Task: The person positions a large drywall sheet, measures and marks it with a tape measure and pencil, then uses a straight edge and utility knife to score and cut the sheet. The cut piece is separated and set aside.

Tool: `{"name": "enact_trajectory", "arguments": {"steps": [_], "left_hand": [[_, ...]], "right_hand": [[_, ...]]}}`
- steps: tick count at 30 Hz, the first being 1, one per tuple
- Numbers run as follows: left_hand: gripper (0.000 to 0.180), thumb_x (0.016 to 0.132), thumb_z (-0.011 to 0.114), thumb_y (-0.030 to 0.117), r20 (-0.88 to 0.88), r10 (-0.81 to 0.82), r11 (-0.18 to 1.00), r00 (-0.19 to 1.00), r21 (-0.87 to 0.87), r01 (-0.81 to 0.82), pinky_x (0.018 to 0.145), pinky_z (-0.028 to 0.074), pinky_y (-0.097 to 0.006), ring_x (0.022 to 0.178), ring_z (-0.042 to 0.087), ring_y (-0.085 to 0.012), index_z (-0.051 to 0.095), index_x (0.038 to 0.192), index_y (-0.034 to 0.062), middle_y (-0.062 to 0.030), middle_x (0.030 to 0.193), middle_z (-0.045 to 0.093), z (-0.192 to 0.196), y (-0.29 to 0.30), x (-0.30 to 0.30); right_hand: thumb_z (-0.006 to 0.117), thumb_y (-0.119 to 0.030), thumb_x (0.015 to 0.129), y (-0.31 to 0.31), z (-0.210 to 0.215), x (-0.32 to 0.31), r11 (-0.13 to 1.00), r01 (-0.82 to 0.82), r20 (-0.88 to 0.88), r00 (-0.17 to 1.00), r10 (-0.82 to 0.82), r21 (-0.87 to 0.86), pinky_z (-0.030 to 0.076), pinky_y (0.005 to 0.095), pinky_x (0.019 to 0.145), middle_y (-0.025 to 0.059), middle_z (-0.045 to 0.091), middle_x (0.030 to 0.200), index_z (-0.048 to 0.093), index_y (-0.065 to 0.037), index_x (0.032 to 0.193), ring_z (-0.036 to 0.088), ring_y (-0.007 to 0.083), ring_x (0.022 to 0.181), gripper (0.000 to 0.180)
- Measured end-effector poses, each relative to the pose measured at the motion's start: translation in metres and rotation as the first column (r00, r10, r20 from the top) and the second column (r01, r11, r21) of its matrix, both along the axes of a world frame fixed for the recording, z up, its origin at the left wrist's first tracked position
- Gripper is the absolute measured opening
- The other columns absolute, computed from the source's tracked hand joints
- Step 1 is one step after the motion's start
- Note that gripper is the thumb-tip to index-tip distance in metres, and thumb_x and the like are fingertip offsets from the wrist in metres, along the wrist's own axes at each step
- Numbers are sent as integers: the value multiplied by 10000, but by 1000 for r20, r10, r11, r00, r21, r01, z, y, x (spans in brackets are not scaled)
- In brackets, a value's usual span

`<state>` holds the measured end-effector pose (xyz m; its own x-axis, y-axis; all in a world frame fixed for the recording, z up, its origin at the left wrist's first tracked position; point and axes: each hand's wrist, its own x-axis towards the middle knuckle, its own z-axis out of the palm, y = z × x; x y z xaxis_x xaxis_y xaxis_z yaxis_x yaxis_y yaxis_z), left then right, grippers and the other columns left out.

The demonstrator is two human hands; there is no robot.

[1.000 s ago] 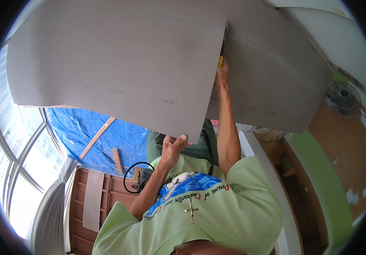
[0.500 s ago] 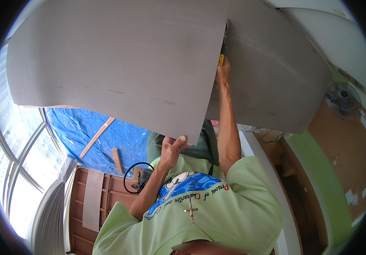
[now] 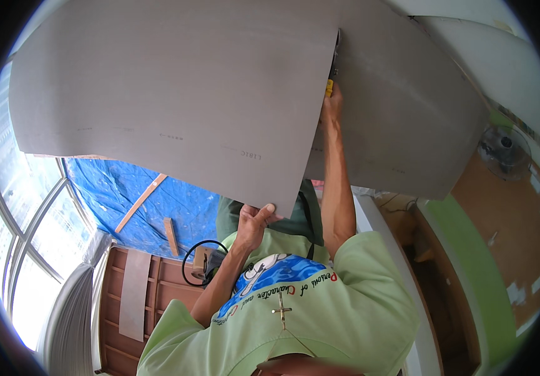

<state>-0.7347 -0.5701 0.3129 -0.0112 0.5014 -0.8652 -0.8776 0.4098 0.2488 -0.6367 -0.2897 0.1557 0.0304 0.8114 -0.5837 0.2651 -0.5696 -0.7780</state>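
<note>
A large grey sheet (image 3: 176, 81) spans the upper left, its near corner hanging toward my body. My left hand (image 3: 254, 223) pinches that corner, thumb on top and fingers folded underneath. Along the sheet's right edge, my right hand (image 3: 333, 103) is closed round a yellow-handled tool (image 3: 329, 88) with a dark metal front part. The sheet's edge partly covers the tool, so I cannot tell its exact kind. Past that edge, at a slightly lower level, lies a second grey sheet area (image 3: 402, 113).
Blue plastic sheeting (image 3: 188, 194) with wooden strips covers the area at left. Curved windows (image 3: 31, 219) and a grey curtain (image 3: 72, 313) stand further left. A brown framed panel (image 3: 113, 348) lies lower left. To the right are a fan (image 3: 505, 150) and a green ledge (image 3: 471, 250).
My right hand and the yellow-handled tool have shifted very slightly to the right. My left hand keeps its hold on the sheet's corner.
</note>
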Motion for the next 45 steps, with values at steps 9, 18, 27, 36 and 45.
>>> {"name": "enact_trajectory", "arguments": {"steps": [9, 18, 27, 36, 45], "left_hand": [[258, 940, 652, 87, -7, -11, 1000, 1000, -8, 11, 813, 600, -372, 936, 688, -200, 595, 1183, 23, -91, 1075, 683, 3, 1, -1], [260, 940, 655, 96, -5, -13, 1000, 1000, -8, 13, 819, 604, -376, 933, 691, -201, 598, 1182, 21, -98, 1073, 688, 5, 4, -1], [294, 944, 648, 104, -7, -24, 1000, 1000, -3, 24, 826, 598, -379, 953, 686, -203, 573, 1207, -2, -112, 1096, 678, 3, 0, 0], [305, 941, 655, 111, -16, -30, 1000, 999, -8, 30, 823, 599, -382, 943, 690, -209, 572, 1212, -3, -108, 1084, 684, -1, -3, 3], [284, 939, 655, 101, -16, -17, 1000, 1000, 3, 17, 823, 606, -384, 957, 692, -214, 589, 1201, 14, -103, 1092, 685, 0, -3, 3]], "right_hand": [[601, -361, 951, 8, -4, 0, 999, -12, -18, 1000, 13, 47, 518, 382, 725, 140, 624, 918, 560, 59, 1108, 621, 211, 815, 449], [621, -365, 948, 21, -7, -3, 999, -12, -38, 999, 14, 52, 541, 369, 719, 162, 632, 919, 551, 92, 1167, 639, 214, 823, 512], [651, -371, 932, 27, 3, -5, 1000, -20, 7, 1000, 20, -9, 546, 363, 689, 139, 635, 919, 550, 86, 1178, 643, 207, 815, 529], [668, -451, 884, 35, -7, 1, 998, -61, -37, 997, 61, -7, 554, 386, 818, 178, 631, 1116, 456, 65, 1372, 646, 237, 966, 741], [675, -430, 885, 43, -10, 0, 997, -66, -38, 997, 68, 35, 545, 389, 823, 185, 626, 1104, 478, 58, 1331, 639, 251, 980, 690]]}}
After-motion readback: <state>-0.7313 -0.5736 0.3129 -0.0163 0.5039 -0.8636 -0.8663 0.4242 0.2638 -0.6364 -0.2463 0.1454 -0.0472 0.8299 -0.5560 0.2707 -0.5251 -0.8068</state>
